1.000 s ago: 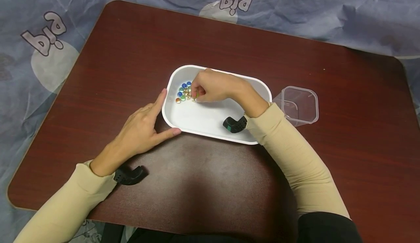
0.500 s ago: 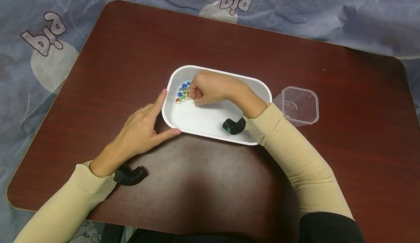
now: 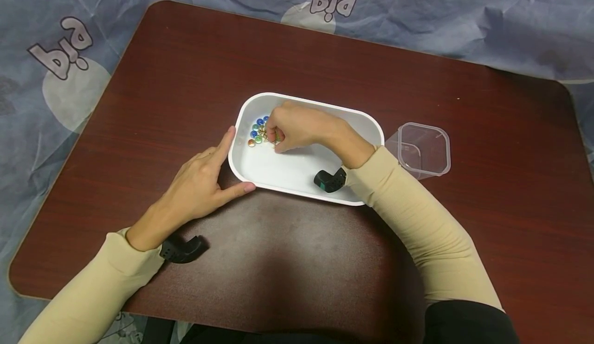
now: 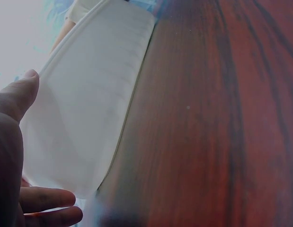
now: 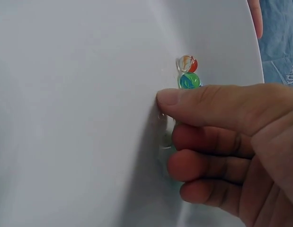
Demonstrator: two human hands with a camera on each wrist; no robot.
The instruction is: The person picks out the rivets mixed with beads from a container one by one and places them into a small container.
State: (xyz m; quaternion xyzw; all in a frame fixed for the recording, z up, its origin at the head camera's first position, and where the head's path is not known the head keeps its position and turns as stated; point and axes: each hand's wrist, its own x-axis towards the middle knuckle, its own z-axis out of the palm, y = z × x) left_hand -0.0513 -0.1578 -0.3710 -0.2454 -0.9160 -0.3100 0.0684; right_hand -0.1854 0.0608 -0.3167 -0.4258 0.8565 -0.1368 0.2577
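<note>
Left hand (image 4: 9,137) at left edge; thumb (image 4: 26,92) at rim of tray (image 4: 89,94), two fingers (image 4: 48,199) straight by its lower end, contact unclear; white outer wall slants toward top centre; brown table (image 4: 198,118) fills right side; pale sleeve (image 4: 83,8) behind rim, top left.

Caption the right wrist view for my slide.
Right hand curled beside a red-swirled marble and a green-blue marble in a white tray.

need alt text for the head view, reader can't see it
A person's right hand reaches into a white tray, curled beside colourful marbles; whether it grips one is unclear. The left hand, outstretched, touches the tray's left end. A clear plastic container sits right of the tray on a reddish-brown table.
</note>
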